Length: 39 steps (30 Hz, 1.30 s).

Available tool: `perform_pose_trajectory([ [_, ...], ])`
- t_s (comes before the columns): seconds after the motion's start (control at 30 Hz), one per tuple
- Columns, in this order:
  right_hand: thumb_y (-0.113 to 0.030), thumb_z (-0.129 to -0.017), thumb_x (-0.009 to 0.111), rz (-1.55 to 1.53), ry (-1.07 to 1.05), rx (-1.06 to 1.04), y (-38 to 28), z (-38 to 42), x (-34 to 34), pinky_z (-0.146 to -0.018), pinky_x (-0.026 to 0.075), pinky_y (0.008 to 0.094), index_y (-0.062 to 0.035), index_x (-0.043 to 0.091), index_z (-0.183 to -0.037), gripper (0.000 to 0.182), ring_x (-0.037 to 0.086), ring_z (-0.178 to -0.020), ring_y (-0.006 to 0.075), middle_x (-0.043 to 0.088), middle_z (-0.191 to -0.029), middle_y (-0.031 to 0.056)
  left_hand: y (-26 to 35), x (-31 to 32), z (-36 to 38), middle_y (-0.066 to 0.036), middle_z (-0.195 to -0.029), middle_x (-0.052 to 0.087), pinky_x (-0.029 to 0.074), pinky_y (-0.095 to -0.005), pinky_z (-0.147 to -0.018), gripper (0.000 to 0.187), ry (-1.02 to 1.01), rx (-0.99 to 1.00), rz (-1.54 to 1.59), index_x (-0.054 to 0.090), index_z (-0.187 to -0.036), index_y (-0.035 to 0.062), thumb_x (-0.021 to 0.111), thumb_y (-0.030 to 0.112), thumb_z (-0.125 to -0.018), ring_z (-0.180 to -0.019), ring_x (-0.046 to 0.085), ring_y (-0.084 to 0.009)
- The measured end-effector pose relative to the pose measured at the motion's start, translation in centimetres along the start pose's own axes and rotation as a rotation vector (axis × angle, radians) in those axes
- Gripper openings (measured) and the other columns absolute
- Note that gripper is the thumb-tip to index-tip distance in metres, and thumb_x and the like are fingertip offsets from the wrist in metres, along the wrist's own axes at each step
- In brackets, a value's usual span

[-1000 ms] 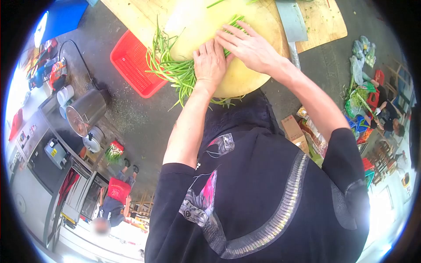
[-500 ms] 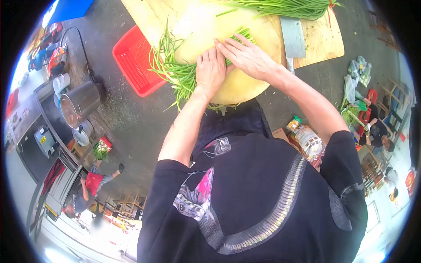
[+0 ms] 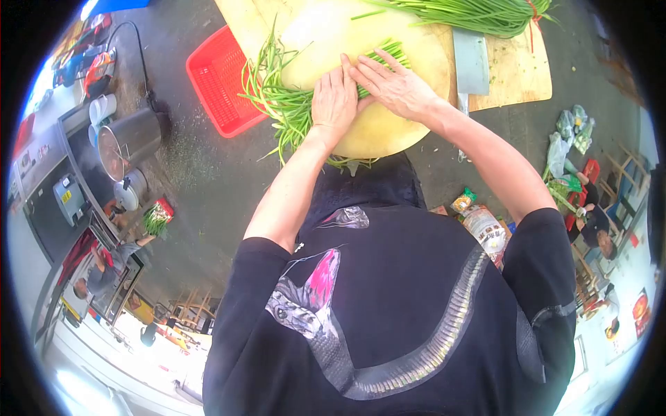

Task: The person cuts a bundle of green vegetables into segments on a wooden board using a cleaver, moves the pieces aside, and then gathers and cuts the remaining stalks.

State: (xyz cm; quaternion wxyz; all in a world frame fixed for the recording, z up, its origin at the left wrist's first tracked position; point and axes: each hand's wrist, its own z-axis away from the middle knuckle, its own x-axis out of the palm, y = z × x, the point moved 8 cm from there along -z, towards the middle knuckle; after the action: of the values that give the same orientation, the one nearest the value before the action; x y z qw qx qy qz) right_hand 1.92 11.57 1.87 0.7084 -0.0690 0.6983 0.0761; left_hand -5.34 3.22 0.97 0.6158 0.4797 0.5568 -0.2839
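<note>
On a round cutting board (image 3: 395, 135), my left hand (image 3: 334, 104) lies over long green stalks (image 3: 295, 107), its fingers stretched out. Beside it, my right hand (image 3: 394, 84) rests with straight, slightly spread fingers across the cut-end side of the same bundle. The two hands meet near the thumbs, and the stalk ends show beyond the right fingers. Loose, tangled leaf tips hang over the board's left edge. A cleaver (image 3: 471, 62) lies to the right of the board. Another bundle of green stalks (image 3: 479, 15), tied with red, lies at the top.
A red plastic basket (image 3: 223, 83) stands left of the board. A wooden board (image 3: 520, 73) lies underneath. Farther left are a large metal pot (image 3: 130, 144) and a person (image 3: 100, 277). Packages (image 3: 485, 232) sit at lower right; another person (image 3: 595, 225) is at far right.
The view has shifted slightly. My hands stay on the stalks, with small changes in finger position. The person at the left has shifted and now has an arm stretched towards the red-wrapped greens.
</note>
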Motion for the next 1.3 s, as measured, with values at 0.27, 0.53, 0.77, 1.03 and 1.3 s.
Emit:
perform_pose_trajectory([
  [0.27, -0.023, -0.104, 0.052, 0.062, -0.087, -0.002, -0.4, 0.3, 0.8, -0.139, 0.015, 0.0528, -0.0044, 0.034, -0.169, 0.070, 0.037, -0.162, 0.0262, 0.047, -0.168, 0.0125, -0.6, 0.0, 0.7, -0.020, -0.127, 0.064, 0.054, -0.0437, -0.096, 0.112, 0.037, 0.027, 0.033, 0.039, -0.163, -0.0071, 0.087, 0.055, -0.084, -0.114, 0.064, -0.0352],
  [0.53, -0.017, -0.103, 0.053, 0.050, -0.098, -0.018, -0.2, 0.4, 0.4, -0.139, 0.016, 0.0511, -0.0072, 0.035, -0.169, 0.069, 0.038, -0.162, 0.0254, 0.047, -0.167, 0.0124, -3.7, -3.1, 4.2, -0.019, -0.135, 0.062, 0.048, -0.0504, -0.108, 0.088, -0.099, 0.048, 0.008, 0.052, -0.152, -0.0011, 0.086, 0.047, -0.087, -0.124, 0.060, -0.0375],
  [0.77, -0.017, -0.102, 0.053, 0.025, -0.091, 0.016, 0.0, 0.5, 0.7, -0.138, 0.017, 0.0508, -0.0074, 0.035, -0.169, 0.070, 0.037, -0.162, 0.0249, 0.046, -0.167, 0.0114, -4.2, -3.8, 4.1, -0.017, -0.135, 0.060, 0.050, -0.0474, -0.109, 0.084, -0.179, 0.080, -0.040, 0.052, -0.151, -0.0001, 0.085, 0.044, -0.088, -0.126, 0.059, -0.0359],
  [1.03, -0.015, -0.098, 0.057, 0.006, -0.132, 0.028, -0.3, 0.4, 0.5, -0.138, 0.016, 0.0512, -0.0062, 0.034, -0.170, 0.075, 0.033, -0.164, 0.0245, 0.043, -0.170, 0.0096, -4.1, -3.6, 4.2, -0.020, -0.134, 0.060, 0.045, -0.0529, -0.110, 0.075, -0.173, 0.077, 0.049, 0.053, -0.153, 0.0007, 0.082, 0.033, -0.091, -0.126, 0.057, -0.0383],
  [1.3, -0.018, -0.098, 0.056, 0.060, -0.046, 0.036, -0.3, 0.6, 0.1, -0.138, 0.018, 0.0494, -0.0081, 0.039, -0.167, 0.071, 0.038, -0.160, 0.0237, 0.050, -0.163, 0.0092, -3.9, -2.7, 4.0, -0.017, -0.133, 0.061, 0.040, -0.0528, -0.110, 0.074, -0.126, 0.077, 0.021, 0.054, -0.152, 0.0026, 0.078, 0.040, -0.093, -0.124, 0.057, -0.0356],
])
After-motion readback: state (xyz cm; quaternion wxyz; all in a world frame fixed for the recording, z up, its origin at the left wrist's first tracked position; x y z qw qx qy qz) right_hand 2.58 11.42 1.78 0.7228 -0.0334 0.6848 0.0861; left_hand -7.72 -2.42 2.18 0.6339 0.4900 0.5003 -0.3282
